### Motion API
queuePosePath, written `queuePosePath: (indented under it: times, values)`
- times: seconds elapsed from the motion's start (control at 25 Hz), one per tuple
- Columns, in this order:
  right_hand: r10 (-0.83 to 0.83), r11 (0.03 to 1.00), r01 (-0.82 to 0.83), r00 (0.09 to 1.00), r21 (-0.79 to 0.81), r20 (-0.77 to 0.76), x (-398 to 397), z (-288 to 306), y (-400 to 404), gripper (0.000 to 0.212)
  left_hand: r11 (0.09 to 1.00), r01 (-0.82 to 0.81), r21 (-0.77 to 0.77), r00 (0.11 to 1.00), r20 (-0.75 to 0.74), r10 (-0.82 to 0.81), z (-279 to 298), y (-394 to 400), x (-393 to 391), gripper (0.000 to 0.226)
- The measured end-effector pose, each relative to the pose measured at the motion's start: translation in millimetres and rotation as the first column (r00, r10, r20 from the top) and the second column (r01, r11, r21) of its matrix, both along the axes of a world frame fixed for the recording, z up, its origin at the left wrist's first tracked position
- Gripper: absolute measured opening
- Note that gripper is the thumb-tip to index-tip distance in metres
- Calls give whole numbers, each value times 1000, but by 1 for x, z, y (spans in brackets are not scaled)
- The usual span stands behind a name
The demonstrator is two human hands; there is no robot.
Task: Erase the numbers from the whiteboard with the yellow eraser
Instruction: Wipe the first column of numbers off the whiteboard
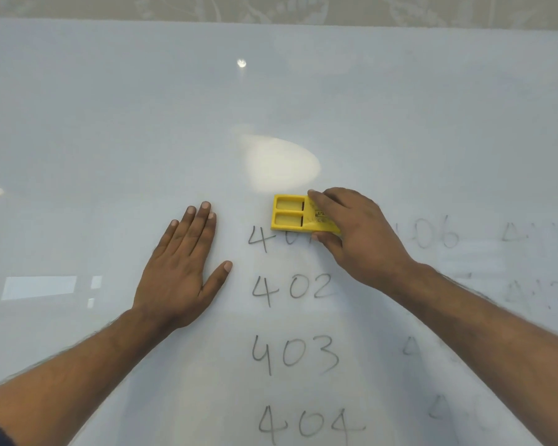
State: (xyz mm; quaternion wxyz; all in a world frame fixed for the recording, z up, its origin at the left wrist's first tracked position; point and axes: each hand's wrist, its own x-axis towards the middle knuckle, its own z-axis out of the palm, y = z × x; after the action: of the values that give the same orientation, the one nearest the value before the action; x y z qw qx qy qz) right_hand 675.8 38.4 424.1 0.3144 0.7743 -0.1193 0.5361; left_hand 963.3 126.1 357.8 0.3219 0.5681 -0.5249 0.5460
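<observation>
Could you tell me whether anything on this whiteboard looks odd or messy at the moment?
Only the faint smudged numbers right of the yellow eraser: ghost traces linger, unlike the crisp 402.

Glossy, smooth whiteboard (110, 107), mirror-like with soft reflected glare just above the grip. Yellow eraser (290, 215) of hard moulded plastic, matt to faintly satin, two recessed panels left of the gripping fingers; worn printed label under the right hand (361, 233). Dry marker numbers (290, 289) below the grip, matt grey; smeared, hazy residue right of the grip.
</observation>
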Motion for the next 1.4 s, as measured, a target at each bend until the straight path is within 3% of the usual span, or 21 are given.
queuePosePath:
  times: [0.12,0.36,0.68,1.04,1.4]
  values:
    - [4,1000,-3,1000,6,-12,-1,-20,-3,57,1000,3,-11,1000,16,-3,0,-1,2,74]
    - [-63,996,48,978,-80,-199,-23,-42,-9,53,1000,-1,-20,1000,17,2,-2,-2,3,74]
    - [-15,999,15,1000,-35,-18,-1,-2,-2,60,999,-19,-29,1000,24,20,-3,-3,4,73]
    - [-80,991,55,974,-119,-211,-25,-45,-13,55,999,-23,-36,999,22,24,-5,-3,3,72]
    - [-20,998,21,1000,-51,4,7,-2,0,60,999,-29,-31,999,12,30,-6,-3,3,73]
